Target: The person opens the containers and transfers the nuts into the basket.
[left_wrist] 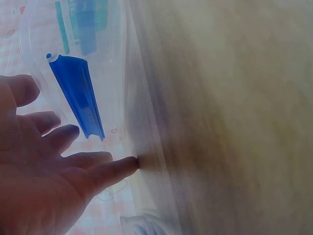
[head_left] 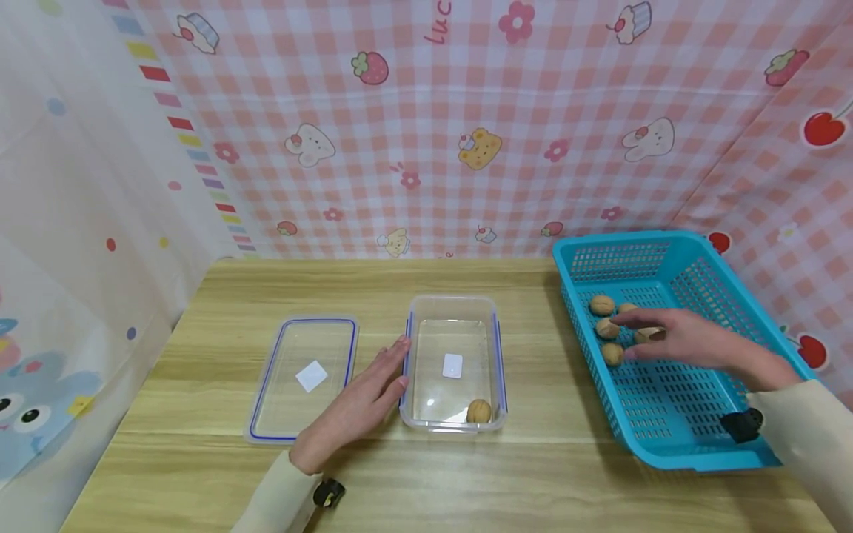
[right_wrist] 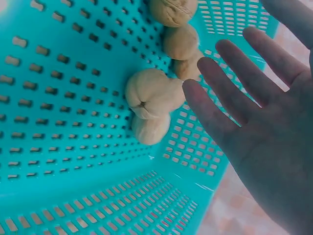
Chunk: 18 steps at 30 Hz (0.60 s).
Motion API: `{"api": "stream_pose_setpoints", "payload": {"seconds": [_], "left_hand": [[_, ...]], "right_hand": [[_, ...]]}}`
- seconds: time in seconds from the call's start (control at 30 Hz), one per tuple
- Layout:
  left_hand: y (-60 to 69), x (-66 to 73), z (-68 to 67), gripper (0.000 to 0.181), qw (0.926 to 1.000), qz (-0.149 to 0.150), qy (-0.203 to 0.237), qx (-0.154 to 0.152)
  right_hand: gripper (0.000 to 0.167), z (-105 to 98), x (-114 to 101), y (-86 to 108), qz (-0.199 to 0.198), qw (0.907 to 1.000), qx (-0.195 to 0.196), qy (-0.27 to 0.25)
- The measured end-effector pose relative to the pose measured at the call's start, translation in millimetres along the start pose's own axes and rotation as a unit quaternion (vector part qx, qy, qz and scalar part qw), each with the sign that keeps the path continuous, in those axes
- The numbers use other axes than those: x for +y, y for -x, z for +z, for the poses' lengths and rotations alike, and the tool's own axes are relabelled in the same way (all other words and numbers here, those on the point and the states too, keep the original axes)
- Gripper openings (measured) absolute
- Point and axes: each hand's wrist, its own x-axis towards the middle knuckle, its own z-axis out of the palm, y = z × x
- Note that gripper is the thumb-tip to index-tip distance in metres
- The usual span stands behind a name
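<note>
In the head view, my left hand (head_left: 356,403) touches the left side of a clear plastic container (head_left: 433,414) with straight fingers. One walnut (head_left: 478,411) lies in the container's near right corner. My right hand (head_left: 700,339) reaches over a blue plastic basket (head_left: 693,403), above several walnuts (head_left: 602,305) along its left side. The right wrist view shows those fingers spread and straight beside the walnuts (right_wrist: 146,90), holding none. A blue clip (left_wrist: 78,95) on the container's side stands near my left fingers in the left wrist view.
A clear lid (head_left: 280,400) with a blue seal lies left of the container, partly behind my left hand. A white square label (head_left: 452,366) shows on the container's floor. The wooden table (head_left: 533,474) meets a checked pink cloth (head_left: 426,200) at the back.
</note>
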Motion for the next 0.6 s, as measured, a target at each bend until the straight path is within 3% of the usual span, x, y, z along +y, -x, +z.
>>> {"api": "stream_pose_setpoints", "payload": {"seconds": [0.37,0.6], "left_hand": [[0.1,0.7,0.2,0.061,1.0000,0.002,-0.001,0.003],[0.2,0.6,0.7,0.060,0.9999,0.008,0.001,0.008]], "right_hand": [[0.050,-13.1,-17.7,12.8,-0.001,0.9949,0.088,0.050],[0.038,-12.3,-29.0,23.2,-0.030,0.9876,0.145,0.052]]}}
